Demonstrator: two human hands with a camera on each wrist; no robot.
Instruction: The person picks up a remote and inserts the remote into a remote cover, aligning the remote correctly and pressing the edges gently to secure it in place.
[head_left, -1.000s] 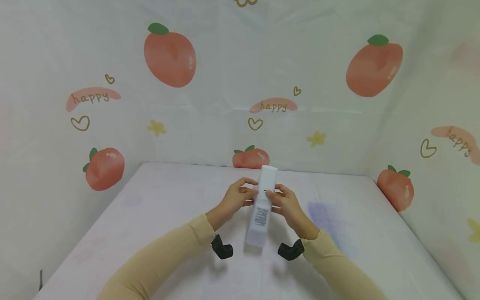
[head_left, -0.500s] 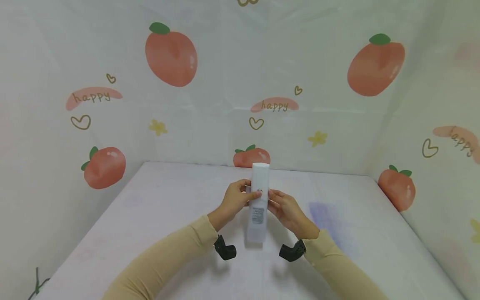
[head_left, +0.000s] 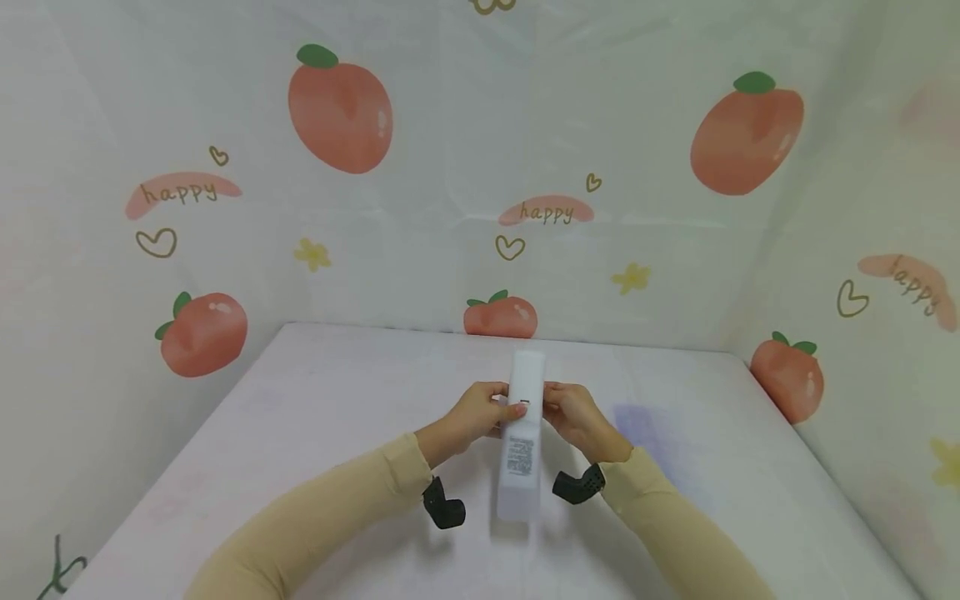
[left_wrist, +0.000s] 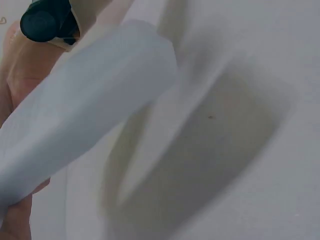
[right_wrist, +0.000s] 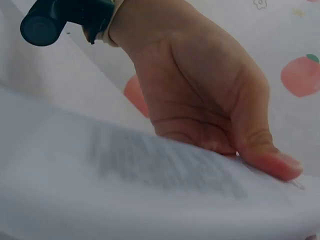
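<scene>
White container, long and marked with a block of grey print, is held in the head view over the middle of the surface, one end pointing to the far edge and the other to the near edge. The left hand grips its left side, thumb laid across the front just below a small dark mark. The right hand is at the right side with bent fingers reaching to the container's edge; their tips are hidden, so I cannot tell whether it grips or only touches. Black devices sit at both wrists, beside the beige sleeves. Toward the right edge of the surface lies a purple patch. Behind the far edge hangs a white backdrop printed with peaches, hearts and "happy".

The left wrist view shows the container's blunt end clear of the surface, with a broad shadow beneath. Part of a hand is visible behind it; more skin shows at the lower left.

From the right wrist, the left hand's thumb presses on the container near one end, and the print looks blurred.
</scene>
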